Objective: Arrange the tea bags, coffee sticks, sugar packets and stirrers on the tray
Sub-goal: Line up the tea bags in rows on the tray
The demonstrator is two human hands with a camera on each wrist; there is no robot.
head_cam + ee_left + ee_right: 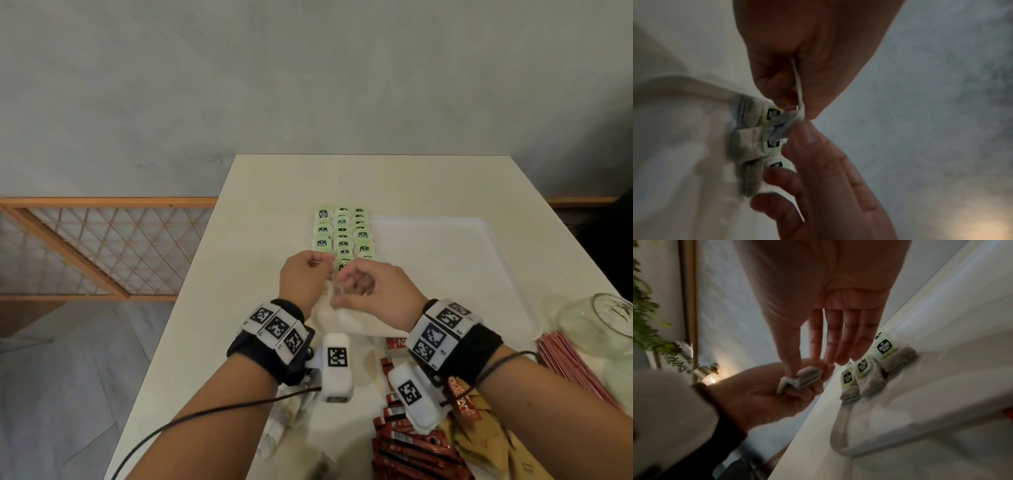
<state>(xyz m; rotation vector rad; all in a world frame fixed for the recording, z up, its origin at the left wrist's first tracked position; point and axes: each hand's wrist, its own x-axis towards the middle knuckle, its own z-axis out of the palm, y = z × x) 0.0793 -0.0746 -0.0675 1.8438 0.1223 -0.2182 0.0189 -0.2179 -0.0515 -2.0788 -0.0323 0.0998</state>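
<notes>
Pale tea bag being pinched between left hand fingers and right hand thumb, green-tagged rows lying just beyond fingertips.

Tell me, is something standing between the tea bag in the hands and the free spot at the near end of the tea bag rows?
Nothing visible blocks it. The small white tea bag, pinched by both hands, hangs just before the rows of green-tagged tea bags on the white plastic tray.
</notes>
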